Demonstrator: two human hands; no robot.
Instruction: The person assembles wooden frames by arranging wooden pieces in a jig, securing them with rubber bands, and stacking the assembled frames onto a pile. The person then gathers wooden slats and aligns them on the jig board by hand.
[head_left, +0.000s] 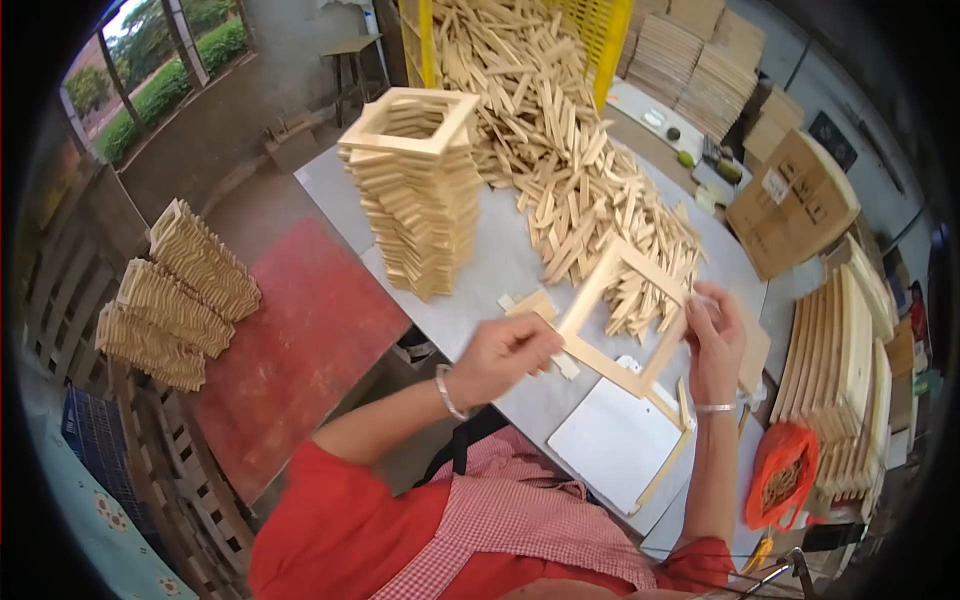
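One checked apron (530, 505) shows below the left hand (505, 355) and right hand (717, 338), both gripping one wooden frame (605, 367).

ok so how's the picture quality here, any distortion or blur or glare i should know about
Head view: strong fisheye distortion, with black corners and curved lines towards the edges; head view: bright daylight through the window opening at upper left; head view: left hand and right hand look slightly soft, though the wooden frame between them reads clearly.
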